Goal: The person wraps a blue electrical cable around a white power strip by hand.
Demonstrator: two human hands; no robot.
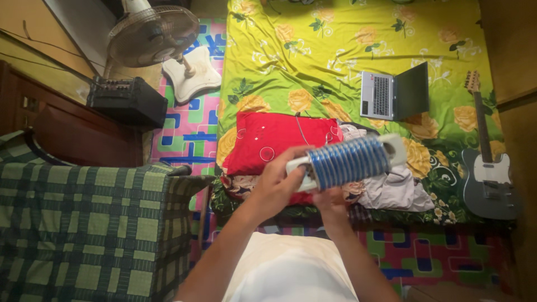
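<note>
Power strip (pixel 347 161): a white bar wound along most of its length with blue cord, held in the air above the near edge of the bed (pixel 347 50), tilted with its right end higher. One white end shows at the upper right, the other at the lower left.

Left hand (pixel 278 182): clenched around the lower left end of the power strip, fingers curled over the top of the white body and touching the first turns of the cord.

Right hand (pixel 329 200): below the power strip, fingers pressed up against its underside and largely hidden by it; it supports the bar from beneath, but how firmly it grips cannot be told.

Behind the power strip:
- A red pillow (pixel 268 142) lies on the bed, just left of the bar.
- Pale crumpled cloth (pixel 391 193) lies under its right end.
- An open laptop (pixel 394 92) sits further back on the yellow-green flowered sheet.
- An electric guitar (pixel 489 173) lies along the right edge of the bed, neck pointing away.

Left of the bed:
- A patterned floor mat (pixel 193 126) carries a standing fan (pixel 159 39).
- A black amplifier (pixel 126 100) sits beside the fan base.
- A green checked cloth (pixel 84 223) covers the near left corner
</note>
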